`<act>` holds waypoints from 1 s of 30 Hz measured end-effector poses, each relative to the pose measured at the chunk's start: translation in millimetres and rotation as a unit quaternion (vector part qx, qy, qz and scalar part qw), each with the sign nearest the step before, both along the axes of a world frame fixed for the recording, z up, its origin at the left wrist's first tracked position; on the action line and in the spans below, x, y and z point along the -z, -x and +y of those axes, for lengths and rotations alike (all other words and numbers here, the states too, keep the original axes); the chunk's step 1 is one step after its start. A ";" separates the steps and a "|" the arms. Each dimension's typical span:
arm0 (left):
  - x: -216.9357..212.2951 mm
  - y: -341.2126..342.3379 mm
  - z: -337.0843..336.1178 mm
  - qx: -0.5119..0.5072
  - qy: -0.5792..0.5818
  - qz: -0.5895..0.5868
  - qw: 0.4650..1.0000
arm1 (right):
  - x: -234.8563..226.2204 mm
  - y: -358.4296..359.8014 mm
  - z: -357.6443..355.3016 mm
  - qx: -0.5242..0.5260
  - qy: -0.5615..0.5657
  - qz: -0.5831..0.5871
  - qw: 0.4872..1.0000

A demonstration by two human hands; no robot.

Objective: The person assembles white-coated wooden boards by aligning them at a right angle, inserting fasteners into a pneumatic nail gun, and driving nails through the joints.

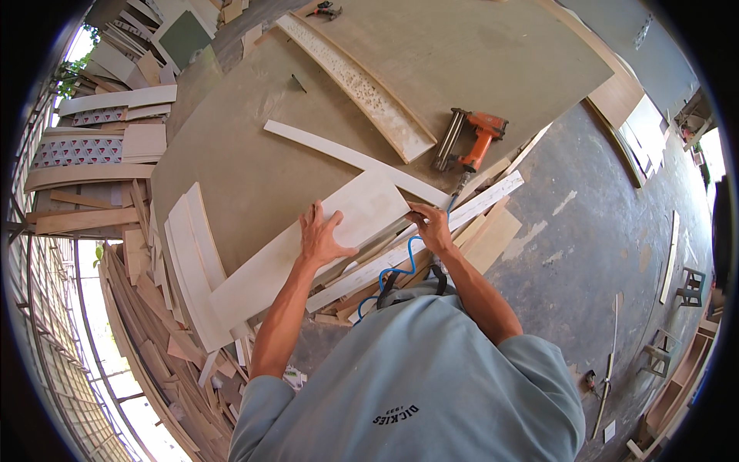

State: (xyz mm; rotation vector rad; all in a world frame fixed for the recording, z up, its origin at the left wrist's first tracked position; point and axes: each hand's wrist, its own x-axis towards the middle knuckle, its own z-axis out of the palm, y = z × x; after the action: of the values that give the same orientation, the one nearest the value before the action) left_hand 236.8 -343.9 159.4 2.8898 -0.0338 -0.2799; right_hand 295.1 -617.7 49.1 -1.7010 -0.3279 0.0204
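Observation:
A long white board [366,208] lies slantwise in front of me along the near edge of the worktable. My left hand [322,237] rests on its top face with fingers spread, open. At the board's right end, my right hand [431,225] is closed, thumb and fingers pinching the corner; the fingertips are partly hidden. Just beyond lies a narrow white strip [346,155]. An orange nail gun [481,138] sits on the table past my right hand, and a blue air hose [399,271] coils below that hand.
A shallow trough-like wooden piece [362,85] lies across the brown tabletop [239,169]. White boards [192,246] overlap the table's left edge. Wood offcuts [146,308] pile up at left. Wooden strips [469,212] lie along the near edge. Small stools [660,353] stand at far right.

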 end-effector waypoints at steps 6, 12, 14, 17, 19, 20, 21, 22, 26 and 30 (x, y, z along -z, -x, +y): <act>1.2 4.7 -8.1 0.014 -0.033 -0.051 0.998 | 6.8 0.7 -3.4 -0.001 0.015 -0.047 0.999; 4.2 5.5 -8.4 0.004 -0.033 -0.039 0.999 | 0.7 5.9 -0.8 0.031 0.047 -0.102 0.993; 3.8 3.6 -9.2 0.005 -0.044 -0.015 0.999 | 6.7 6.3 -0.7 0.040 0.041 -0.098 0.994; 3.8 4.6 -10.1 0.007 -0.055 -0.008 0.998 | 12.1 7.7 0.0 0.039 0.029 -0.069 0.996; 4.5 5.1 -10.3 0.007 -0.058 -0.014 0.998 | 13.4 6.4 -0.6 0.037 0.034 -0.059 0.997; 5.4 5.0 -10.1 0.006 -0.058 -0.017 0.998 | 13.9 5.6 -1.7 0.030 0.035 -0.061 0.997; 5.8 5.2 -10.1 0.006 -0.058 -0.019 0.998 | 13.3 5.0 -2.7 0.023 0.036 -0.062 0.997; 6.0 5.0 -9.7 0.006 -0.056 -0.018 0.998 | 12.6 4.2 -3.5 0.017 0.037 -0.064 0.997; 3.4 3.1 -11.9 0.004 -0.052 -0.008 0.999 | 7.3 0.0 -8.9 -0.009 0.080 -0.145 0.986; 3.4 1.5 -10.6 -0.001 -0.029 -0.016 0.999 | 0.4 -1.2 -8.3 -0.001 0.079 -0.146 0.986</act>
State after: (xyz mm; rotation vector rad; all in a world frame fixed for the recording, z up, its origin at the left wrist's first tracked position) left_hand 235.4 -354.5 156.0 2.9518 -0.0282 -0.2368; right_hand 296.3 -626.1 48.7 -1.8630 -0.5587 -0.2097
